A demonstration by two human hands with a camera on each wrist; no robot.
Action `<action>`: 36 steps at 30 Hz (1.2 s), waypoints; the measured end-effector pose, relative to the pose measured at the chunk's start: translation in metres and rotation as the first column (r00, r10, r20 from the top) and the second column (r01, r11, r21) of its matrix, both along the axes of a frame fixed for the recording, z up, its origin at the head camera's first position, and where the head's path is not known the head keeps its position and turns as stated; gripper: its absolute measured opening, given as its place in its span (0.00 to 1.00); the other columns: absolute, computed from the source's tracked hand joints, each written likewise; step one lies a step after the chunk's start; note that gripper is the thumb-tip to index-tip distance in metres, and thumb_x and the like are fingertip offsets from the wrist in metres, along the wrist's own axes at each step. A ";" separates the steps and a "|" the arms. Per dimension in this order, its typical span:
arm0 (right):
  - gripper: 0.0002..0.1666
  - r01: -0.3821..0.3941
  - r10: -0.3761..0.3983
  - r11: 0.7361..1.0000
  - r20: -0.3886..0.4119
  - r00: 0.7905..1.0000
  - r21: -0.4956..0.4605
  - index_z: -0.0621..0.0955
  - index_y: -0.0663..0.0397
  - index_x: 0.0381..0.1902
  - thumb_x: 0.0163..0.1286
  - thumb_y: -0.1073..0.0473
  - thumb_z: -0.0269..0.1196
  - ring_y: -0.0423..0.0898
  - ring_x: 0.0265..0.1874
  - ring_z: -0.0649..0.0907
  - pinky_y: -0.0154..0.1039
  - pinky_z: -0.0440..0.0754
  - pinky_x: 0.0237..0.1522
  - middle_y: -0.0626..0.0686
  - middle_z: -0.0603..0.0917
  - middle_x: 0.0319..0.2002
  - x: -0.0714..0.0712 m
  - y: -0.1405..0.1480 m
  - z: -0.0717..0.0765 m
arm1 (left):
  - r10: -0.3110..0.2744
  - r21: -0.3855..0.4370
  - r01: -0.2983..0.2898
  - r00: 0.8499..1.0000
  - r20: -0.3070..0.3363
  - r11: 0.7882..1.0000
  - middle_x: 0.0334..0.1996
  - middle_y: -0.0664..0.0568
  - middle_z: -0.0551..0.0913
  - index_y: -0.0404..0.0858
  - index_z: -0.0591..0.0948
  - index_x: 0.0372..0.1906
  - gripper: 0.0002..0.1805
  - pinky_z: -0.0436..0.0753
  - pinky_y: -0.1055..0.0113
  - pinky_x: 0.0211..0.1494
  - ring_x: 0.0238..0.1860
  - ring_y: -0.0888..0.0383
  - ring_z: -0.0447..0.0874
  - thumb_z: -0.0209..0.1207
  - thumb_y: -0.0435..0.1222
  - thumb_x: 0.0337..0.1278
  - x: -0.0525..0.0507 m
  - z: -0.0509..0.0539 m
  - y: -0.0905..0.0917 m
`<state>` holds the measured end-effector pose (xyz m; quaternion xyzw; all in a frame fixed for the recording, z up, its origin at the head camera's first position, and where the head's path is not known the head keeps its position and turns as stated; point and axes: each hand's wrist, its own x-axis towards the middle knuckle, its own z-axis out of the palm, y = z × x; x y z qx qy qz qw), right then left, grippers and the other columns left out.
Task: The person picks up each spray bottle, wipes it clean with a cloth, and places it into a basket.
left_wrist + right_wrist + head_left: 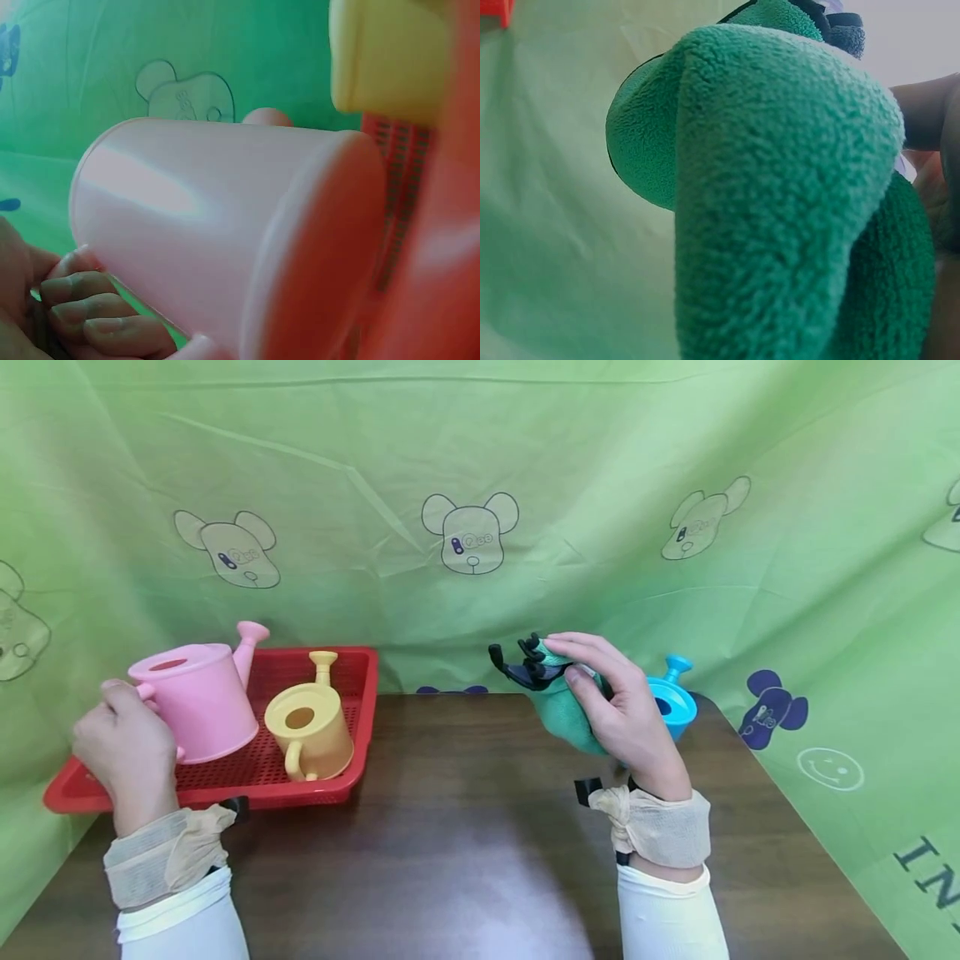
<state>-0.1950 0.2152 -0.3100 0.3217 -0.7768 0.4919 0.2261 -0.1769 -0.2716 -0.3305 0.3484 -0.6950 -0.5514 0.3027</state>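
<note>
My left hand [127, 743] grips the handle of a pink watering can [206, 706], fingers curled through it. The can's underside [322, 262] shows in the left wrist view, raised off the red basket [367, 710]. Inside that basket stands a yellow watering can [315, 739], its spout to the back. On the right, my right hand [622, 702] pinches a green towel [562, 714] with black edging above the table. The towel's fuzzy folds [780, 165] fill much of the right wrist view. A blue watering can [675, 702] is partly hidden behind the right hand.
The dark wooden table [435, 827] runs up to a green curtain [390, 568] printed with bear heads, which hangs behind and along both sides. The red basket sits at the back left, the blue can near the back right corner.
</note>
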 end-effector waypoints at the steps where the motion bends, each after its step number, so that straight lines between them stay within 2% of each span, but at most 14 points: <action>1: 0.25 0.000 0.000 1.000 0.000 1.000 -0.003 0.83 0.52 0.66 0.78 0.73 0.54 0.42 0.69 0.79 0.32 0.75 0.69 0.50 0.82 0.66 0.000 0.000 0.000 | -0.004 -0.030 0.005 0.999 0.035 1.000 0.04 0.69 0.67 0.56 0.73 0.09 0.35 0.69 0.77 0.23 0.10 0.69 0.68 0.37 0.50 0.80 0.000 -0.002 -0.002; 2: 0.25 0.000 0.000 1.000 0.000 1.000 -0.005 0.83 0.52 0.66 0.78 0.73 0.54 0.42 0.69 0.79 0.32 0.75 0.69 0.51 0.82 0.66 0.000 0.000 0.001 | -0.008 -0.077 0.013 0.998 0.066 0.997 0.05 0.67 0.67 0.55 0.72 0.09 0.35 0.70 0.73 0.28 0.15 0.64 0.74 0.36 0.51 0.80 0.000 -0.004 -0.004; 4: 0.24 0.000 0.001 1.000 0.002 1.000 -0.004 0.83 0.52 0.66 0.79 0.72 0.54 0.42 0.69 0.79 0.32 0.75 0.69 0.51 0.82 0.66 0.000 0.000 0.001 | -0.020 -0.158 0.040 0.992 0.127 0.987 0.15 0.50 0.81 0.47 0.74 0.13 0.35 0.77 0.61 0.43 0.34 0.48 0.85 0.32 0.51 0.79 -0.001 -0.008 -0.006; 6: 0.24 -0.001 0.001 1.000 0.008 1.000 -0.005 0.83 0.52 0.66 0.79 0.72 0.54 0.42 0.69 0.79 0.32 0.75 0.69 0.50 0.82 0.66 0.001 0.001 0.001 | -0.043 -0.219 0.085 0.981 0.191 0.972 0.36 0.29 0.87 0.35 0.78 0.22 0.36 0.75 0.47 0.57 0.53 0.31 0.81 0.29 0.51 0.78 -0.001 -0.011 -0.007; 8: 0.24 0.002 -0.002 1.000 0.010 1.000 -0.005 0.83 0.52 0.66 0.79 0.72 0.54 0.42 0.69 0.79 0.32 0.75 0.69 0.49 0.82 0.66 0.001 0.001 0.001 | -0.094 -0.240 0.158 0.961 0.258 0.958 0.57 0.15 0.76 0.24 0.78 0.35 0.38 0.67 0.33 0.67 0.67 0.20 0.67 0.26 0.50 0.78 -0.002 -0.013 -0.007; 10: 0.24 0.007 -0.007 1.000 0.009 1.000 -0.010 0.83 0.52 0.66 0.79 0.72 0.54 0.42 0.69 0.79 0.31 0.75 0.69 0.49 0.82 0.66 0.002 0.002 0.001 | -0.145 -0.236 0.228 0.935 0.324 0.944 0.68 0.14 0.67 0.18 0.75 0.50 0.40 0.62 0.30 0.72 0.69 0.18 0.63 0.23 0.50 0.79 -0.003 -0.014 -0.008; 13: 0.24 0.008 -0.008 1.000 0.000 1.000 -0.014 0.83 0.53 0.66 0.79 0.73 0.54 0.42 0.69 0.79 0.31 0.75 0.69 0.48 0.82 0.66 0.002 0.003 0.001 | -0.200 -0.228 0.307 0.897 0.395 0.924 0.67 0.13 0.65 0.15 0.71 0.59 0.43 0.63 0.30 0.71 0.67 0.19 0.63 0.20 0.50 0.79 -0.004 -0.015 -0.010; 16: 0.24 0.000 0.000 1.000 -0.008 1.000 -0.011 0.83 0.54 0.66 0.79 0.73 0.54 0.42 0.69 0.79 0.32 0.75 0.69 0.48 0.82 0.66 0.001 0.003 0.001 | -0.236 -0.230 0.367 0.861 0.451 0.901 0.64 0.12 0.67 0.14 0.68 0.65 0.45 0.73 0.37 0.59 0.60 0.19 0.68 0.17 0.50 0.79 -0.004 -0.016 -0.014; 19: 0.24 -0.008 0.008 1.000 -0.011 1.000 -0.003 0.82 0.54 0.66 0.78 0.73 0.54 0.40 0.68 0.79 0.31 0.75 0.69 0.50 0.82 0.66 0.000 0.003 0.001 | -0.261 -0.240 0.420 0.828 0.496 0.875 0.57 0.14 0.72 0.15 0.71 0.62 0.45 0.76 0.49 0.43 0.50 0.23 0.75 0.17 0.50 0.79 -0.003 -0.019 -0.019; 21: 0.24 -0.009 0.009 1.000 -0.014 1.000 0.001 0.82 0.55 0.66 0.78 0.73 0.54 0.39 0.68 0.79 0.31 0.75 0.69 0.53 0.82 0.66 0.000 0.003 0.001 | -0.279 -0.255 0.459 0.807 0.521 0.851 0.54 0.15 0.72 0.16 0.73 0.57 0.43 0.73 0.53 0.40 0.46 0.26 0.76 0.18 0.50 0.79 -0.003 -0.021 -0.021; 25: 0.24 -0.012 0.012 1.000 -0.016 1.000 0.001 0.82 0.55 0.66 0.78 0.73 0.54 0.39 0.68 0.79 0.31 0.75 0.69 0.55 0.82 0.66 0.000 0.003 0.000 | -0.331 -0.240 0.533 0.757 0.564 0.811 0.39 0.28 0.80 0.24 0.76 0.45 0.40 0.76 0.56 0.37 0.37 0.38 0.82 0.19 0.51 0.80 -0.003 -0.024 -0.024; 28: 0.24 -0.012 0.012 1.000 -0.017 1.000 -0.003 0.82 0.55 0.66 0.78 0.73 0.54 0.40 0.68 0.79 0.31 0.75 0.69 0.50 0.82 0.66 0.000 0.002 0.000 | -0.377 -0.179 0.561 0.727 0.574 0.809 0.29 0.43 0.82 0.26 0.76 0.47 0.39 0.79 0.62 0.32 0.27 0.51 0.86 0.21 0.53 0.81 -0.003 -0.025 -0.026; 30: 0.24 -0.012 0.012 1.000 -0.017 1.000 -0.004 0.82 0.55 0.66 0.78 0.73 0.54 0.40 0.68 0.79 0.31 0.75 0.69 0.48 0.82 0.66 0.000 0.002 -0.001 | -0.398 -0.144 0.563 0.721 0.567 0.814 0.26 0.48 0.82 0.26 0.76 0.51 0.39 0.81 0.65 0.29 0.22 0.57 0.86 0.22 0.53 0.82 -0.002 -0.026 -0.025; 36: 0.24 -0.011 0.011 1.000 -0.025 1.000 0.006 0.82 0.56 0.66 0.79 0.73 0.54 0.38 0.68 0.79 0.31 0.75 0.69 0.47 0.82 0.66 -0.001 0.004 -0.001 | -0.440 -0.080 0.565 0.715 0.543 0.821 0.29 0.52 0.83 0.27 0.75 0.56 0.37 0.84 0.66 0.31 0.28 0.60 0.84 0.25 0.53 0.82 0.002 -0.026 -0.025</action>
